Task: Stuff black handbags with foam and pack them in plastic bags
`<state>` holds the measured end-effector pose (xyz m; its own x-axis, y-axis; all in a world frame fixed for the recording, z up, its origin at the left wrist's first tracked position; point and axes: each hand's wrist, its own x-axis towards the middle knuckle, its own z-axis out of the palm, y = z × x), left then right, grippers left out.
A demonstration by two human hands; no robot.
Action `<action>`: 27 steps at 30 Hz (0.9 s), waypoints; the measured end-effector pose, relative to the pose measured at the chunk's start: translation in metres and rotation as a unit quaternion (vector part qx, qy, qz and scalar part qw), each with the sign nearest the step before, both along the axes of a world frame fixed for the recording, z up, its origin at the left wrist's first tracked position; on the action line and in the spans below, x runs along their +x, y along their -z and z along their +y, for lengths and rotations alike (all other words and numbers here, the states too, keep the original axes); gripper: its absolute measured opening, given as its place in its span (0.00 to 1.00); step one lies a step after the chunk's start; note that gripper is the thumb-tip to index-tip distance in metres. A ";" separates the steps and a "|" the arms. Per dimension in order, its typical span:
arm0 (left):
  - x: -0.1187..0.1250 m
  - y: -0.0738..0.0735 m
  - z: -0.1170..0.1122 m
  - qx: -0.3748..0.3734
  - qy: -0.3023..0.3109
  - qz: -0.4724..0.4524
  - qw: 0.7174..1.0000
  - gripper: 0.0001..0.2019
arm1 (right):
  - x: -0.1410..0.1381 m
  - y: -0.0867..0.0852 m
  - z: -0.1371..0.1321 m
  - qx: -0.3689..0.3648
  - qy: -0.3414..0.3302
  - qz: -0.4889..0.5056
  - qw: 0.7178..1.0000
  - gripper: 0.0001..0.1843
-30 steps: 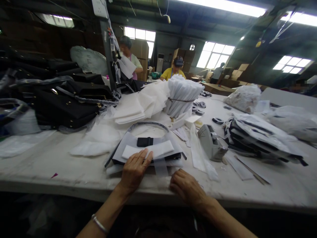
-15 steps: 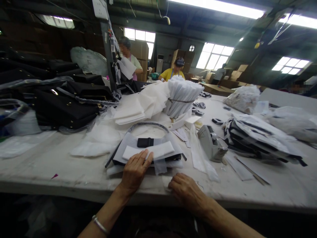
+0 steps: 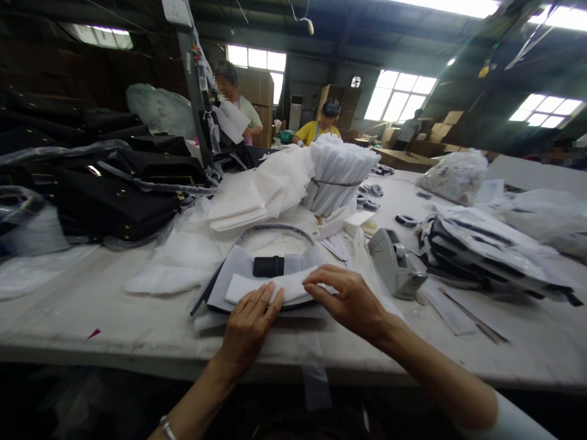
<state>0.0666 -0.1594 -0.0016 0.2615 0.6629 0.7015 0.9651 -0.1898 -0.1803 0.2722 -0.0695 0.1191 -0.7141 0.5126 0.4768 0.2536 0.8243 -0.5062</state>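
A dark handbag [image 3: 212, 286] with a grey wrapped handle [image 3: 275, 227] lies on the table, partly covered by pale wrapping sheet. Across its front runs a folded white foam strip [image 3: 247, 289]. My left hand [image 3: 250, 318] lies open on the strip's lower edge, fingers stretched out. At the strip's right part, my right hand [image 3: 351, 299] has thumb and fingers brought together in a pinch on the foam; the exact hold is partly hidden. A black strap piece [image 3: 268, 266] rests above the strip. A clear plastic strip [image 3: 316, 379] hangs over the table's front edge.
Right of the bag stands a grey tape dispenser [image 3: 397, 266]. Behind are stacked foam sheets [image 3: 261, 189] and a tied foam bundle [image 3: 337, 177]. Black handbags [image 3: 119, 195] pile up at left, wrapped bags [image 3: 490, 250] at right. Two people work beyond the table.
My right hand has risen from the table edge to the foam strip's right part. The clear strip now hangs lower, over the table edge. My left hand stays on the foam.
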 end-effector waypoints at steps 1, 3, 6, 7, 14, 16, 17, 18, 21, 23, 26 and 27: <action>0.000 0.000 -0.001 -0.008 0.003 -0.001 1.000 0.20 | -0.007 0.003 0.010 0.017 -0.006 0.008 1.000 0.08; -0.001 0.000 -0.003 -0.025 0.009 -0.005 1.000 0.21 | -0.017 0.016 0.028 0.054 -0.030 -0.009 0.998 0.08; -0.002 0.000 -0.007 -0.056 0.017 -0.014 0.998 0.22 | -0.017 0.047 0.042 0.094 -0.087 -0.054 0.990 0.06; 0.000 -0.002 -0.008 -0.073 0.018 -0.018 0.997 0.21 | -0.014 0.057 0.044 0.097 -0.100 -0.054 0.989 0.06; 0.026 -0.052 0.008 -0.268 -0.021 0.013 0.963 0.15 | 0.001 0.090 0.041 0.085 -0.100 0.009 0.991 0.07; 0.032 -0.065 0.020 -0.290 0.004 0.027 0.957 0.09 | 0.001 0.092 0.040 0.085 -0.096 0.009 0.992 0.07; 0.032 -0.068 0.027 -0.291 0.021 0.031 0.956 0.09 | 0.001 0.093 0.041 0.086 -0.095 0.008 0.992 0.07; 0.031 -0.069 0.032 -0.288 0.038 0.030 0.957 0.10 | 0.000 0.093 0.041 0.086 -0.095 0.006 0.992 0.07; 0.022 -0.057 0.045 -0.269 0.058 -0.027 0.961 0.12 | 0.001 0.093 0.041 0.069 -0.092 -0.001 0.993 0.09; 0.015 -0.046 0.047 -0.257 0.057 -0.091 0.961 0.11 | 0.003 0.091 0.042 0.040 -0.083 -0.019 0.996 0.09; 0.010 -0.036 0.044 -0.252 0.069 -0.166 0.951 0.08 | 0.004 0.083 0.044 -0.032 -0.060 -0.069 0.995 0.10; 0.010 -0.034 0.042 -0.253 0.078 -0.184 0.947 0.07 | 0.004 0.078 0.045 -0.053 -0.055 -0.085 0.993 0.15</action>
